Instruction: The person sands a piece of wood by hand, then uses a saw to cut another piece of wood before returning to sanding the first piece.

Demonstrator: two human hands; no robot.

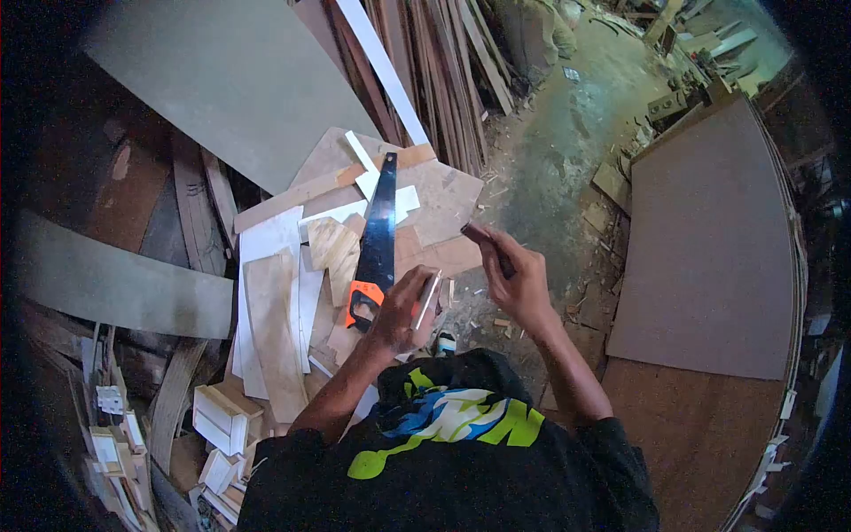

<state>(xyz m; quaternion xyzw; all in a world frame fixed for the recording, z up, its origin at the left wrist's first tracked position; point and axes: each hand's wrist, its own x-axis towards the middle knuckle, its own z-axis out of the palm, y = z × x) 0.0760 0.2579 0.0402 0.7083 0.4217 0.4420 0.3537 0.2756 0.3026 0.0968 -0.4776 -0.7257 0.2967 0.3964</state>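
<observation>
My left hand [403, 310] is closed around a thin, light-coloured stick, like a pencil [427, 300], which slants up and to the right. To its right, my right hand [517, 277] pinches a small dark brown piece [476, 232] between thumb and fingers. The two hands are apart. Just left of my left hand lies a handsaw with an orange and black handle [363, 304]; its dark blade [379, 226] points away from me over wood offcuts. A curved wooden piece [335, 253] rests beside the blade.
White and brown boards [275, 310] are piled at the left. A large grey sheet [239, 84] leans at the upper left, near upright planks [425, 80]. Large brown panels [709, 239] stand at the right. Scraps litter the floor [567, 160]. Small wooden boxes [222, 417] sit at the lower left.
</observation>
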